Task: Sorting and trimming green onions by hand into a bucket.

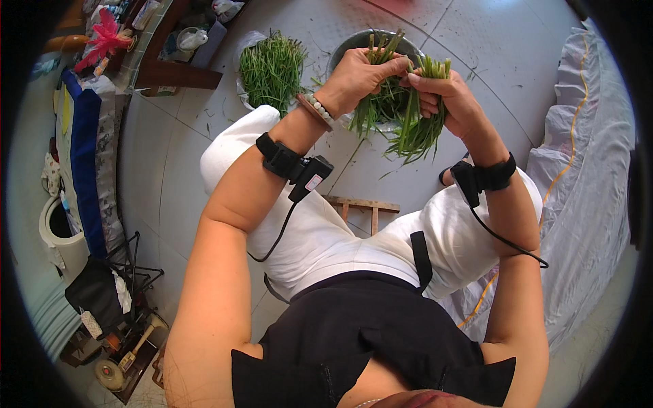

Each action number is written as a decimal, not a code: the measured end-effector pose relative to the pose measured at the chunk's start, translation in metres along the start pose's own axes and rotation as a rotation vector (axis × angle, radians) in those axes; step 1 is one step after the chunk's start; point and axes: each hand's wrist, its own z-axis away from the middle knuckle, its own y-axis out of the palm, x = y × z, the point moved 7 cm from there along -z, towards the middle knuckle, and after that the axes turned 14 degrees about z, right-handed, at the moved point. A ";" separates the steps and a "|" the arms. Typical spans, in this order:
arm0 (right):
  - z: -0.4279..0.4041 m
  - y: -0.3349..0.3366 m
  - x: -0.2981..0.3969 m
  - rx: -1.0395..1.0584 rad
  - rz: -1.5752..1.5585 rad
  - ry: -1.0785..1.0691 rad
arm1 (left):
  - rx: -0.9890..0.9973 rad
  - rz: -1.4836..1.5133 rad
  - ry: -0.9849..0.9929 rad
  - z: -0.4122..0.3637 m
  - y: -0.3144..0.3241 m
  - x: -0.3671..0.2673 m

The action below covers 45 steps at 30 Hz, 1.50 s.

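Long green leafy stalks, looking like Chinese chives, fill both hands above a round metal basin (339, 48) on the floor. My left hand (359, 74) grips one bunch (363, 115), its cut ends pointing up and its leaves hanging down. In my right hand (449, 97) is a second bunch (418, 135), pale cut ends up, leaves drooping past the basin's near side. The thumbs and fingertips of both hands meet between the bunches at a stalk. More greens lie in the basin, partly hidden by my hands. A large pile of greens (273, 69) rests on a plastic bag to the left.
Leaf scraps lie about the tiled floor (204, 115). A low wooden stool or frame (362, 204) shows between my knees. Pale sheeting (576, 178) with a yellow-orange cord runs along the right. A wooden shelf (178, 76) stands at the upper left, a white bin (48, 219) at the far left.
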 end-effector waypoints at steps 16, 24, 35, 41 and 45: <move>-0.001 0.009 0.002 -0.009 -0.009 -0.116 | 0.108 -0.317 0.439 -0.002 0.010 -0.022; -0.005 -0.003 0.007 0.010 -0.084 -0.179 | -0.103 -0.096 0.196 -0.006 -0.014 -0.013; -0.007 -0.036 0.020 -0.096 -0.023 -0.208 | -0.054 0.152 -0.096 -0.011 -0.016 0.010; -0.012 -0.021 0.014 -0.144 0.000 -0.123 | 0.047 0.376 -0.220 -0.006 -0.002 0.010; -0.015 -0.007 0.017 -0.141 0.080 -0.133 | 0.141 0.406 -0.282 -0.002 0.009 0.013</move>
